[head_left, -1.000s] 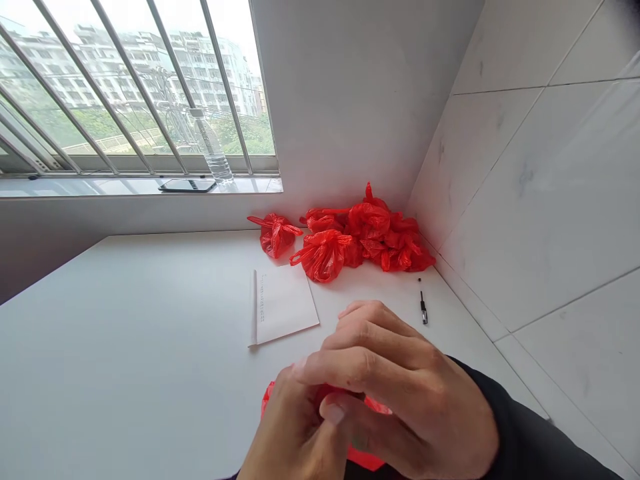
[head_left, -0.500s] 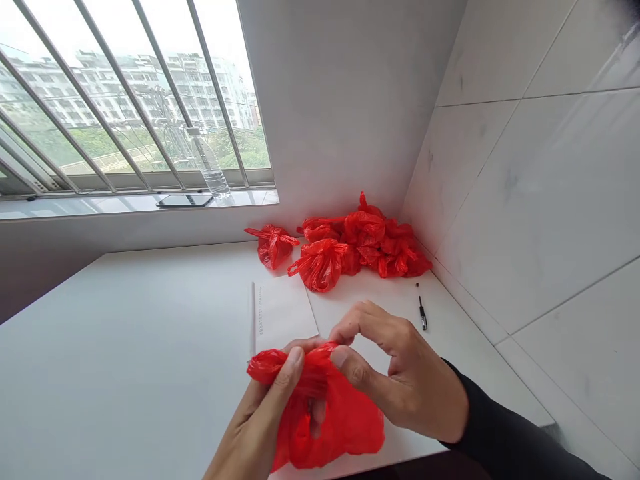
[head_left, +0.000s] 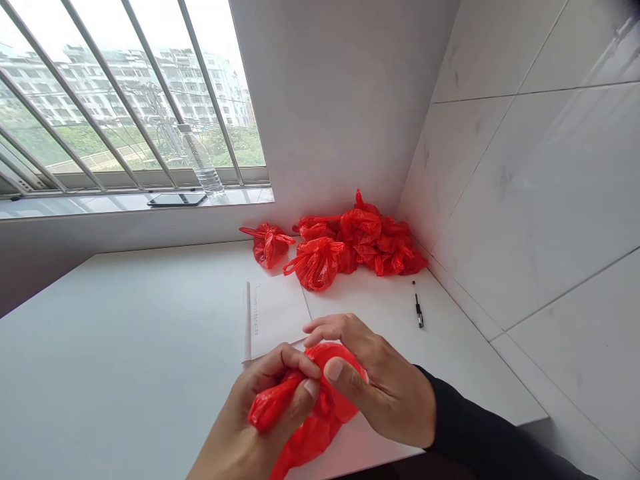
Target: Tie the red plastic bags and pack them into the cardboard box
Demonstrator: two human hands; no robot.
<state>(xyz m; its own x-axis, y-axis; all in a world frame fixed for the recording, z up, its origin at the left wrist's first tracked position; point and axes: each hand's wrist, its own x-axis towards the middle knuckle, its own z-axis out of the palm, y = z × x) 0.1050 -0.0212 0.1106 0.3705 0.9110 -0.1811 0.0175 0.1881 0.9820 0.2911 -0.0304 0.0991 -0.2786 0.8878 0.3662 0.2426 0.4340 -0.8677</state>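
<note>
Snugly, a red bag (head_left: 313,437) is held by the left hand (head_left: 243,403), with thumb and fingers pressed together on a bunched part. The bag is held up over the near side of the white surface (head_left: 150,347). The right hand (head_left: 385,387) is kept with thumb and fingers apart, and red plastic is seen in the gap. Whether the bag is touched by it cannot be told. Some of the bag is hidden by both hands.

Past the hands, a paper pad (head_left: 277,313) is laid flat, and its near right corner is covered by them. Farther back, a pile of red bags (head_left: 370,240) is heaped near the walls' corner, and one tied bag (head_left: 270,248) is set just to its left. A black pen (head_left: 419,312) is laid to the right. On the window ledge (head_left: 100,204), a clear bottle (head_left: 203,163) is stood beside a flat dark thing (head_left: 177,199).
</note>
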